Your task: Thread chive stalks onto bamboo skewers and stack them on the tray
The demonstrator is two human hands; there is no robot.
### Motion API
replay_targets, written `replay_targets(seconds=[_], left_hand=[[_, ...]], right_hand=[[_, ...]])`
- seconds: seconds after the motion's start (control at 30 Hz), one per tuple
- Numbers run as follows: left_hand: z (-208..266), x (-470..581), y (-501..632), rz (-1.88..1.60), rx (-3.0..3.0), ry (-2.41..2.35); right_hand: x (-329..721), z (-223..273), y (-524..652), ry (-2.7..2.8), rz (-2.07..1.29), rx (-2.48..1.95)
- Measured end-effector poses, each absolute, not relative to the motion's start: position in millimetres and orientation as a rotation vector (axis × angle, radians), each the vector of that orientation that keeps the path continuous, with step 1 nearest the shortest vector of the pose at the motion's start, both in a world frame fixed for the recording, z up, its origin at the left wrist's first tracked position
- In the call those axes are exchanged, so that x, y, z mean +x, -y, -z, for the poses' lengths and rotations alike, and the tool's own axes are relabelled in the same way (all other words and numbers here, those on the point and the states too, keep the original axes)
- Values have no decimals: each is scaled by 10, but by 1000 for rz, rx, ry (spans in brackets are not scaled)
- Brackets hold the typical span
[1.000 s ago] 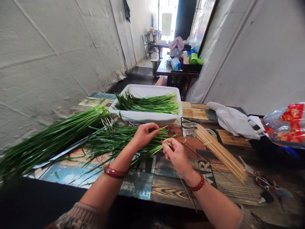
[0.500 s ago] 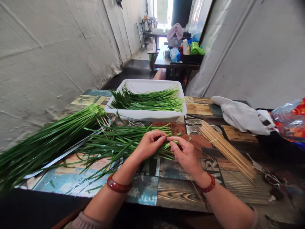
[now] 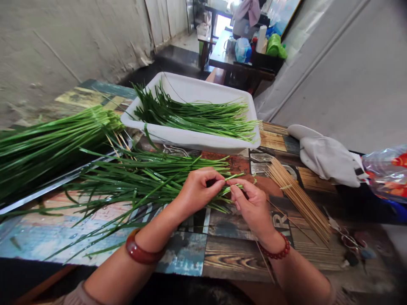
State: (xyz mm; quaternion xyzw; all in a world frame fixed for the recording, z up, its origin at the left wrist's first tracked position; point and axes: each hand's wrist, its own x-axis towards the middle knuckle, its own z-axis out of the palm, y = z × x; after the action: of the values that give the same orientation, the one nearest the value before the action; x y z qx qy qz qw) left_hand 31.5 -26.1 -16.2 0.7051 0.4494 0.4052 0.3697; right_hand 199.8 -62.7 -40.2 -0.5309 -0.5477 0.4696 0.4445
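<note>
Over the table, my left hand (image 3: 202,188) is closed, thumb and forefinger pinching the pale end of a garlic chive stalk (image 3: 234,176). Close against it, my right hand (image 3: 251,205) is closed too, its fingertips pinched on the chive stalks; its curled fingers hide part of the grip. Under my hands lies a loose spread of garlic chives (image 3: 136,180), pale ends to the right. A thin bamboo skewer (image 3: 265,262) shows below my right wrist; whether that hand holds it I cannot tell. Tied bamboo skewers (image 3: 300,199) lie to the right.
Behind my hands stands a white plastic tub (image 3: 187,137) with more chives. A thick chive bundle (image 3: 63,140) rests in a metal tray (image 3: 60,183) at left. Scissors (image 3: 345,237), a pale cloth cap (image 3: 327,159) and a plastic bag (image 3: 388,173) are at right.
The view has tilted down and turned slightly, so the tub and chives appear larger and higher. Both hands stay together, pinching at the chive ends, with small finger shifts.
</note>
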Motion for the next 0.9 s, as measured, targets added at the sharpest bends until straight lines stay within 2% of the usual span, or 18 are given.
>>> replay_targets(seconds=[0.9], left_hand=[[155, 340, 257, -1098, 1848, -1205]], right_hand=[[1963, 321, 648, 1318, -1221, -1276]])
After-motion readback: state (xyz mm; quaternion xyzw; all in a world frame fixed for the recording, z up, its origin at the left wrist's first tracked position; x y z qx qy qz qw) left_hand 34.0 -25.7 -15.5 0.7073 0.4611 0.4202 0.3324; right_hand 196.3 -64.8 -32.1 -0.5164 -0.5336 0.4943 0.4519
